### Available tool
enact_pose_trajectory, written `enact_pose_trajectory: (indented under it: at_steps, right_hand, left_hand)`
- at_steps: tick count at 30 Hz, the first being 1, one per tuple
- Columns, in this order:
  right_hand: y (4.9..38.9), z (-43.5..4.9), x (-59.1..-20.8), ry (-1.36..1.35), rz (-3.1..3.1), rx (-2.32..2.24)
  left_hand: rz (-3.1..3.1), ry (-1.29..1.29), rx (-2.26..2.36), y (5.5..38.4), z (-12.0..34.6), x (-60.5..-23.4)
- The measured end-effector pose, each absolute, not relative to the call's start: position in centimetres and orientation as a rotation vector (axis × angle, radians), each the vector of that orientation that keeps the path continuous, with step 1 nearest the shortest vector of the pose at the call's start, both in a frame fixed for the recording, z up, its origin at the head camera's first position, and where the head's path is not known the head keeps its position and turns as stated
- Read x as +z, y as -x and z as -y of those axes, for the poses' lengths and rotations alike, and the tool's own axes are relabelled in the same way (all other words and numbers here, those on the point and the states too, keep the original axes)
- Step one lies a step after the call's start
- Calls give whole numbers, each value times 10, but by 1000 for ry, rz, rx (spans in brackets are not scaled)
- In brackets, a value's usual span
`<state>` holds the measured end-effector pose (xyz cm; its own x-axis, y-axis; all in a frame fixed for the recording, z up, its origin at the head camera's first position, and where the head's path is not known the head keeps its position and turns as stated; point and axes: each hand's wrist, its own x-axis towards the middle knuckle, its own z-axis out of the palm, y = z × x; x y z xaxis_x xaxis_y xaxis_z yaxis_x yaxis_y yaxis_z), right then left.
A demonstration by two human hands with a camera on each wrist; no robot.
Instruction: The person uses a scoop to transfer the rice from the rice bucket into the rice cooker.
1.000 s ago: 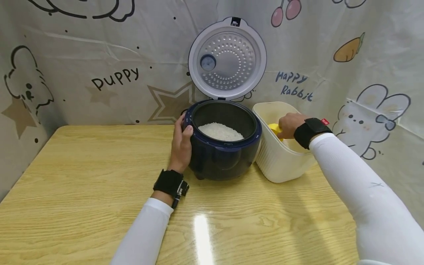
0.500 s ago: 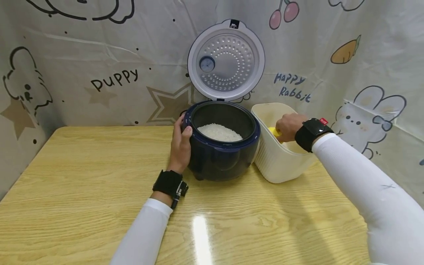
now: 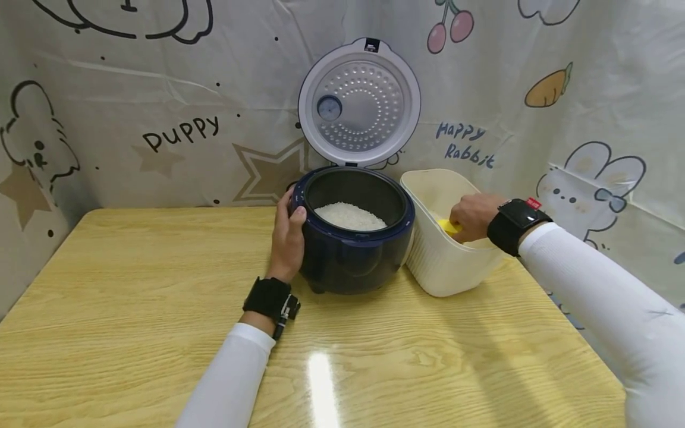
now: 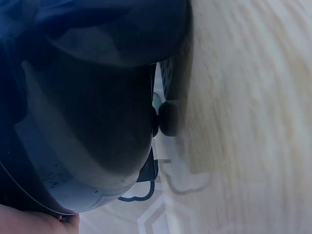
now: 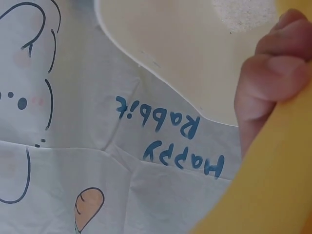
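A dark blue rice cooker (image 3: 353, 261) stands on the table with its round lid (image 3: 360, 107) raised. White rice (image 3: 350, 216) lies in its dark inner pot. My left hand (image 3: 286, 241) rests against the cooker's left side, fingers reaching up to the rim and thumb toward the front. In the left wrist view, part of that hand (image 4: 39, 222) lies along the dark cooker body. Reaching inside a cream bin (image 3: 444, 270), my right hand (image 3: 477, 215) grips a yellow scoop (image 3: 449, 227). The scoop's lower part is hidden by the bin wall. Grains (image 5: 246, 13) show inside the bin in the right wrist view.
The bin stands just right of the cooker, near the right edge of the wooden table (image 3: 160, 285). A printed curtain (image 3: 182, 71) hangs close behind both. The raised lid reaches up in front of the curtain.
My right hand has moved slightly down and to the right over the bin, still holding the scoop. The left hand stays on the cooker. The head view has shifted a little.
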<state>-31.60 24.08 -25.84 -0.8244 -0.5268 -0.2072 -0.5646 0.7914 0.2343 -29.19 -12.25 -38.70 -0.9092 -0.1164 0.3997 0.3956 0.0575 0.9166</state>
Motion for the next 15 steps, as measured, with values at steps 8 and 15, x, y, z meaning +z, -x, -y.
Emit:
enact_pose_trajectory:
  at_steps: [8,15]
  right_hand:
    - [310,-248,-260,838,-2818,399]
    - [306,-258,-261,775,-2788,337]
  left_hand:
    - [1979,276,-1909,291,124,-387]
    - [1968,289,-1923,290,123,-386]
